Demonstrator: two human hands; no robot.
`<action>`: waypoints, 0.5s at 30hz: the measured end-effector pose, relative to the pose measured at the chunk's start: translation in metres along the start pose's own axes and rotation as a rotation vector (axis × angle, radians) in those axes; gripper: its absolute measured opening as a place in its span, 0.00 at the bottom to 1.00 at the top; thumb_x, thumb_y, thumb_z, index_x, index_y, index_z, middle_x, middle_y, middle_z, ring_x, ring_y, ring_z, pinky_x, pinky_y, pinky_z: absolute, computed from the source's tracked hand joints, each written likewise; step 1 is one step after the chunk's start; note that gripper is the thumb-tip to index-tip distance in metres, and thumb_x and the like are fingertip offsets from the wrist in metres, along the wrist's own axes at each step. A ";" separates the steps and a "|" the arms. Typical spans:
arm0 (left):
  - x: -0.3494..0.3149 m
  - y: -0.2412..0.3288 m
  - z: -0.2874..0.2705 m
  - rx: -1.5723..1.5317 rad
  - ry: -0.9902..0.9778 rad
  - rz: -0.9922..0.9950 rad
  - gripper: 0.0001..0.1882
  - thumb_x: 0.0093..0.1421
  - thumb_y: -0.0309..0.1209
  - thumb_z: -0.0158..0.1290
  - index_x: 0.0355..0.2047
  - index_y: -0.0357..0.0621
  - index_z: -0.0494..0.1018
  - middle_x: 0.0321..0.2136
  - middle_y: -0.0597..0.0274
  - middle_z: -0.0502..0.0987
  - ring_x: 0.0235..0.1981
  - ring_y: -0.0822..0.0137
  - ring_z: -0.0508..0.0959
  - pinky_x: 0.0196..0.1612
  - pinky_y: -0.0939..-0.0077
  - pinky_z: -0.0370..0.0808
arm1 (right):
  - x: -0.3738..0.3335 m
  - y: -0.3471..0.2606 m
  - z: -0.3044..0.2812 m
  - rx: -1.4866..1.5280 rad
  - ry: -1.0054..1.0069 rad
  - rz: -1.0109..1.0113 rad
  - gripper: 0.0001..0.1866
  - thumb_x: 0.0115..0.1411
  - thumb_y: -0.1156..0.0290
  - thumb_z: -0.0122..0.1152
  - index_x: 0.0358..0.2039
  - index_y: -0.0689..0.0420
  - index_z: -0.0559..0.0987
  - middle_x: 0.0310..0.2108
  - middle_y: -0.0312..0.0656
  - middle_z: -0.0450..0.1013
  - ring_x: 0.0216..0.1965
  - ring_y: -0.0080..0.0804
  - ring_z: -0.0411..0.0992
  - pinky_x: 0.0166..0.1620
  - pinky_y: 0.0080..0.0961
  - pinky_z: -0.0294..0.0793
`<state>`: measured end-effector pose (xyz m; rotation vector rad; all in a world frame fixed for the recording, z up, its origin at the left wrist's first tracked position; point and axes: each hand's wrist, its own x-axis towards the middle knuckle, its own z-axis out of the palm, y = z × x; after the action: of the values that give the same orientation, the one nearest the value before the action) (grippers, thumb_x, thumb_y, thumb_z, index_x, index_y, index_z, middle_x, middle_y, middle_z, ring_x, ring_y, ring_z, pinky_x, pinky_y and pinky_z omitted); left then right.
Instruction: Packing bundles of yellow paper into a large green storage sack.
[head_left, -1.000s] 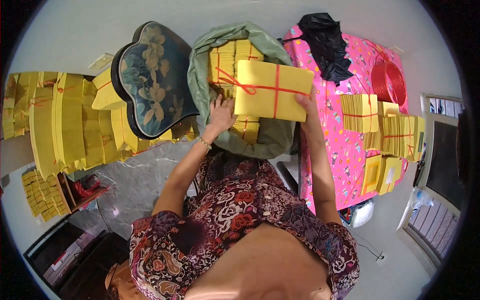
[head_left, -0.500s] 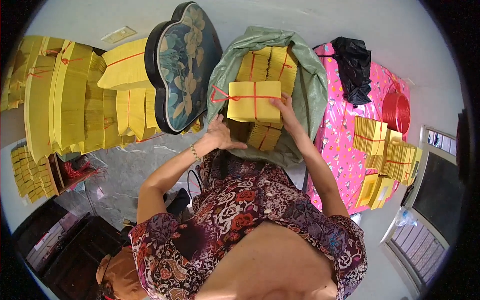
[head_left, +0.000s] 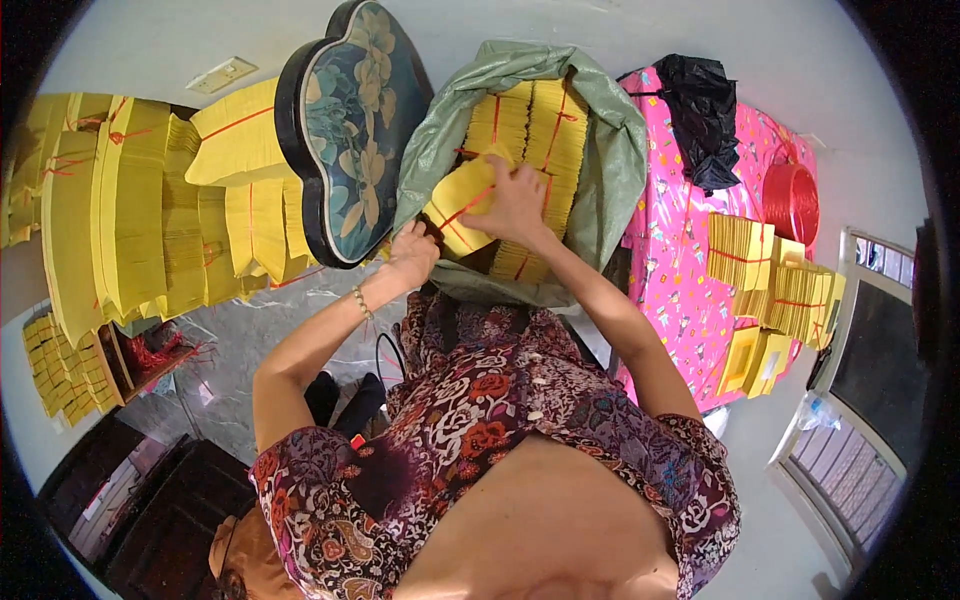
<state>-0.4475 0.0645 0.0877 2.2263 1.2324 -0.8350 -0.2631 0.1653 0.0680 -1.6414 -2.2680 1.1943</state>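
Observation:
A green woven sack (head_left: 615,170) stands in front of me with its mouth rolled open. Bundles of yellow paper (head_left: 555,125), tied with red string, are packed upright inside it. My right hand (head_left: 518,208) grips another tied yellow paper bundle (head_left: 462,190), tilted at the left side of the sack's mouth. The thumb lies on its near side and the fingers reach over its far side. At the sack's near left rim, my left hand (head_left: 412,256) has its fingers curled over the edge, holding it; the fingertips are partly hidden.
A padded, scalloped floral board (head_left: 362,135) leans left of the sack. Tall stacks of yellow paper (head_left: 140,210) line the left wall. On the right, a pink patterned surface (head_left: 665,270) bears a black plastic bag (head_left: 698,120), a red string roll (head_left: 790,205) and more yellow bundles (head_left: 738,250).
The right hand has carried the bundle left and down into the sack's left side, turning it from flat to tilted. The left hand's fingers have drawn in around the rim.

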 end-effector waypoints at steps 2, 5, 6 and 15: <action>0.001 0.001 0.007 -0.007 0.060 0.025 0.07 0.46 0.28 0.49 0.22 0.43 0.77 0.29 0.57 0.75 0.44 0.55 0.69 0.53 0.62 0.61 | 0.007 -0.003 -0.003 -0.095 0.063 -0.200 0.52 0.26 0.48 0.73 0.55 0.47 0.62 0.43 0.53 0.60 0.47 0.51 0.59 0.50 0.44 0.57; -0.003 0.003 0.013 -0.033 0.149 0.044 0.06 0.46 0.27 0.49 0.21 0.43 0.77 0.29 0.56 0.74 0.44 0.55 0.69 0.53 0.63 0.61 | 0.012 0.002 -0.003 -0.257 0.085 -0.485 0.52 0.21 0.52 0.74 0.53 0.45 0.64 0.43 0.53 0.61 0.48 0.50 0.59 0.51 0.44 0.57; -0.004 0.002 0.013 -0.051 0.181 0.039 0.06 0.46 0.27 0.49 0.19 0.43 0.76 0.29 0.56 0.74 0.44 0.56 0.69 0.53 0.63 0.61 | 0.012 0.006 -0.005 -0.308 0.060 -0.524 0.52 0.22 0.51 0.74 0.53 0.45 0.64 0.45 0.54 0.60 0.49 0.50 0.59 0.52 0.45 0.56; -0.004 0.015 0.014 -0.060 0.212 -0.068 0.05 0.44 0.29 0.50 0.18 0.46 0.76 0.26 0.60 0.73 0.41 0.57 0.70 0.53 0.65 0.61 | 0.023 0.007 0.044 -0.511 -0.038 -0.549 0.54 0.23 0.52 0.74 0.54 0.46 0.59 0.46 0.57 0.59 0.52 0.55 0.57 0.55 0.47 0.54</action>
<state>-0.4400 0.0456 0.0825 2.2813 1.4178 -0.5892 -0.2888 0.1618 0.0258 -0.9613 -2.9343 0.5519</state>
